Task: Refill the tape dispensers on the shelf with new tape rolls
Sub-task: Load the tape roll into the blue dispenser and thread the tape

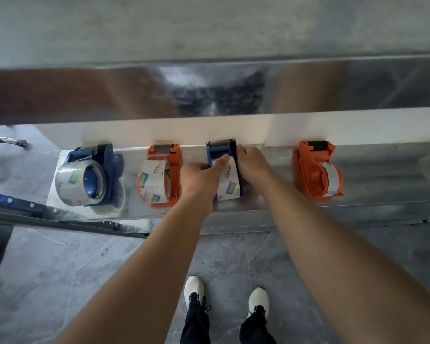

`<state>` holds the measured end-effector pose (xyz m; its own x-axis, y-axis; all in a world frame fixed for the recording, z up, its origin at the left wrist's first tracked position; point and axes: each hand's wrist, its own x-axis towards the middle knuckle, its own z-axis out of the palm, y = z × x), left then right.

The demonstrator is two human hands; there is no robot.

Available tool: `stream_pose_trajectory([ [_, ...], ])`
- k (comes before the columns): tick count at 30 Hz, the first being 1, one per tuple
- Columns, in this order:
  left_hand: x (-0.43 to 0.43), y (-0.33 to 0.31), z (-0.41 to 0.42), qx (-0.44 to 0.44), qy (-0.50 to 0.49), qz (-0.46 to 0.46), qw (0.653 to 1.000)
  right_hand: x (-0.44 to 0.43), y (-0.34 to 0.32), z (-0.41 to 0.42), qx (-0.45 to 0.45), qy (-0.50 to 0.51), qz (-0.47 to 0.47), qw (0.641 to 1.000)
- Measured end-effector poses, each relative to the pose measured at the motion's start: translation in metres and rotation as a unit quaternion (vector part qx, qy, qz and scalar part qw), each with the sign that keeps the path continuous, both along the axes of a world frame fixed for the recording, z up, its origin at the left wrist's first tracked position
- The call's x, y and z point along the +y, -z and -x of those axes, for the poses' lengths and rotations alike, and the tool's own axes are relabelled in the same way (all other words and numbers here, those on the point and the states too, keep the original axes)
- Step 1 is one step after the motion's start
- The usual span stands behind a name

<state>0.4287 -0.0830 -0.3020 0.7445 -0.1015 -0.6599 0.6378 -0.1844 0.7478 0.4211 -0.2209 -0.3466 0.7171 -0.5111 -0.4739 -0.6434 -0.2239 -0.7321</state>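
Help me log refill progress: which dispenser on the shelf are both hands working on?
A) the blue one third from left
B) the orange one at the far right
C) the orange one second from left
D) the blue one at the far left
A: the left hand holds the tape roll sitting in the blue dispenser third from left, and the right hand grips its side.

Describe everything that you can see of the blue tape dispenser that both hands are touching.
The blue tape dispenser looks like hard plastic and stands on the shiny metal shelf, third from the left in its row. Its dark cutter end points to the back. It carries a clear roll with printed labels. The left hand grips the roll, thumb laid across it; the right hand grips the dispenser's right side. The hands hide much of its body.
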Motion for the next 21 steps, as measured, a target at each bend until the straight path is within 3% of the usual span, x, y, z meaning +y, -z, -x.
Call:
stream_pose_trajectory([
  [8, -0.003, -0.001, -0.009, -0.01, 0.009, -0.026, 1.0, -0.002, 0.007, -0.005, 0.035, -0.05, 0.099, 0.993],
  [13, -0.007, -0.001, -0.012, -0.025, 0.026, -0.053, 0.998, -0.003, 0.002, 0.004, -0.047, 0.052, 0.123, 0.99],
  [21, -0.01, -0.003, -0.015, -0.063, 0.08, -0.143, 0.984, -0.003, -0.009, 0.023, -0.092, 0.081, 0.052, 0.991],
])
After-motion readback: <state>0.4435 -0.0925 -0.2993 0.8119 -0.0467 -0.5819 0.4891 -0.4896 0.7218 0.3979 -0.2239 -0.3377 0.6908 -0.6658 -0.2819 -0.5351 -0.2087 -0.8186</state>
